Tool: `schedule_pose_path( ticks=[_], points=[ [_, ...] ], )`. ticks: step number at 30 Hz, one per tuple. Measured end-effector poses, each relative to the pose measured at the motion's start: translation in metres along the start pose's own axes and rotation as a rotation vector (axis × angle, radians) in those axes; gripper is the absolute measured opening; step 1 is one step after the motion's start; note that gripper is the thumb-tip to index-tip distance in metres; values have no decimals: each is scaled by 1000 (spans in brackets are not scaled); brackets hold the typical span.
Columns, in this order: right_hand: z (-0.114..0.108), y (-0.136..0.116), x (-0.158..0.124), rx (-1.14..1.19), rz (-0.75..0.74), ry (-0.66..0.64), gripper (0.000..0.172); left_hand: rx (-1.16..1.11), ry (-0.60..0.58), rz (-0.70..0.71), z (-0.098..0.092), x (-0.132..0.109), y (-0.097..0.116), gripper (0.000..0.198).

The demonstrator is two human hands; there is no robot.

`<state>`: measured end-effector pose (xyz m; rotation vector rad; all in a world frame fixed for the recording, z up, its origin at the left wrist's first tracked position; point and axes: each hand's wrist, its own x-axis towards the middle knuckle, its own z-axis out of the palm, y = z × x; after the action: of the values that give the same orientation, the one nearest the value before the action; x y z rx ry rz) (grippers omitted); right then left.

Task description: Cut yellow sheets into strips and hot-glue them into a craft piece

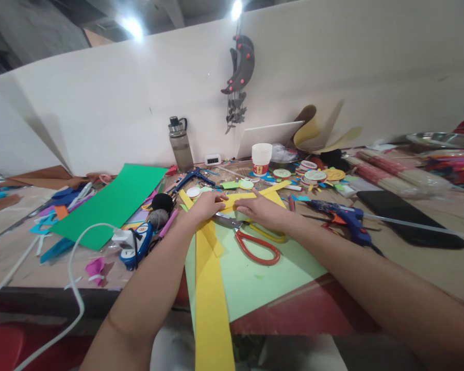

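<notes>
My left hand (206, 206) and my right hand (262, 210) face each other over the middle of the table. Between them is a short yellow strip (237, 198), paper or felt, with the fingers of both hands closed on its ends. Just below my hands lie scissors (257, 250) with one red and one yellow handle; their blade tips reach under my left hand. A long yellow strip (212, 304) runs down past the table's front edge. Beneath everything is a light green sheet (263, 288). More yellow pieces lie beyond my hands.
At left are a green sheet (116, 206), a blue power socket (137, 247) with a white cable, and pompoms. A bottle (180, 147) and paper cups (261, 157) stand behind. Rightward lie a blue glue gun (348, 216) and a black phone-like slab (408, 219).
</notes>
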<state>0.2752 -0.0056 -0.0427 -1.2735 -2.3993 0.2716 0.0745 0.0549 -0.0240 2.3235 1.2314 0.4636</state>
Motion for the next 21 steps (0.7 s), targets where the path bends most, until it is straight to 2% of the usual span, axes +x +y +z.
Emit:
schedule_pose_path(
  ticks=[2, 7, 9, 11, 13, 15, 17, 19, 21],
  points=[
    [0, -1, 1, 26, 17, 22, 41, -96, 16, -38, 0, 0, -1, 30],
    [-1, 0, 8, -19, 38, 261, 40, -464, 16, -24, -4, -2, 4, 33],
    [0, 0, 11, -65, 48, 255, 43, -592, 22, -30, -6, -1, 6, 33],
    [-1, -1, 12, -109, 73, 197, 44, -758, 25, -62, -6, 0, 8, 33],
    [-2, -2, 13, -141, 123, 159, 35, -980, 26, -82, -7, 1, 10, 35],
    [-6, -4, 14, -150, 177, 173, 26, -1204, 20, -62, -8, 2, 14, 38],
    [-11, -7, 15, -153, 213, 216, 28, -1380, 45, -15, -10, 2, 18, 42],
    [-18, -11, 17, -112, 217, 253, 27, -1476, 95, 40, -10, 2, 23, 40],
    [-24, -18, 19, -18, 213, 271, 26, -1458, 147, 90, -9, 1, 27, 32]
  ],
)
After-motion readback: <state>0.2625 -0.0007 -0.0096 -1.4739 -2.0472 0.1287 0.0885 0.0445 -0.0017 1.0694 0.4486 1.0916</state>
